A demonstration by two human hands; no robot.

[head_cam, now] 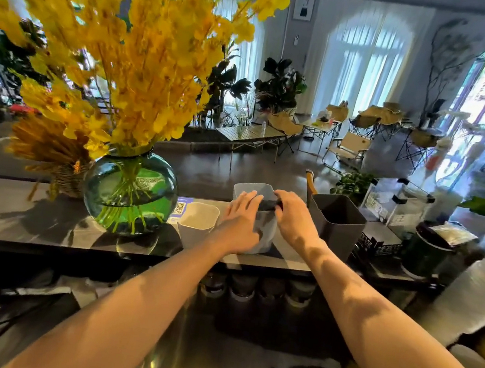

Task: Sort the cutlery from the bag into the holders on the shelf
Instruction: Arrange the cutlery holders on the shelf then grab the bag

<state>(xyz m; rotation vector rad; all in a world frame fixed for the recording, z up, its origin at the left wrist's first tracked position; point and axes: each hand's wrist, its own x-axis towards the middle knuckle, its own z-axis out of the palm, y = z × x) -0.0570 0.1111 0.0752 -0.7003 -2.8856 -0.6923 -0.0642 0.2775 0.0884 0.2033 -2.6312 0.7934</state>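
Note:
Three holders stand in a row on the dark shelf (20, 213): a low white one (197, 224) on the left, a tall pale grey one (254, 189) in the middle, a dark grey one (336, 221) on the right. My left hand (240, 223) lies with straight fingers against the front of the middle holder. My right hand (293, 217) grips a dark object (269, 205) at that holder's rim; what the object is cannot be told. No bag shows.
A green glass vase (131, 192) of yellow flowers stands left of the holders. A black crate (379, 245), a dark jar (426, 253) and clear boxes (399, 204) crowd the right end. A wooden handle (310, 185) rises behind the dark holder.

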